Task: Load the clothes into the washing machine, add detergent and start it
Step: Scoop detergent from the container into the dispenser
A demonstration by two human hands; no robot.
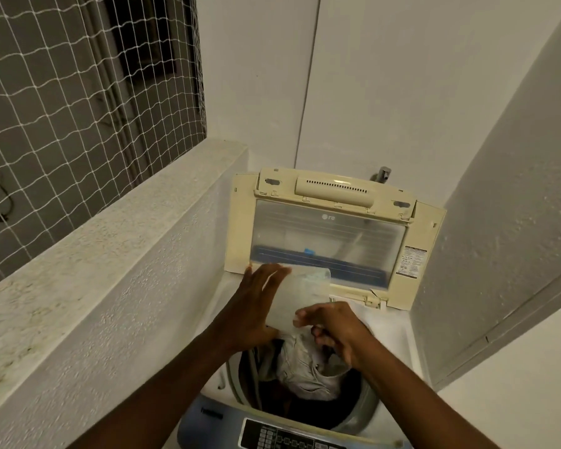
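Your left hand (256,306) is wrapped around the left edge of a pale, translucent packet (302,296), fingers spread over its face and thumb behind. Your right hand (334,328) pinches the packet's lower right corner between thumb and fingertips, with the other fingers curled under. Both hands hold the packet above the far side of the drum opening. What the packet contains cannot be read; its surface is blurred.

The washing machine (412,338) is a top loader, and its lid (334,234) stands raised and folded back against the rear wall. Clothes (305,367) lie inside the drum (363,406), a crumpled light grey garment on top and darker fabric beneath it. The control panel (289,439) runs along the near edge at the bottom of the view, and neither hand touches it.

A tap (382,174) shows on the wall behind the lid. A rough concrete ledge (110,241) runs along the left side of the machine, with white netting (62,102) above it.
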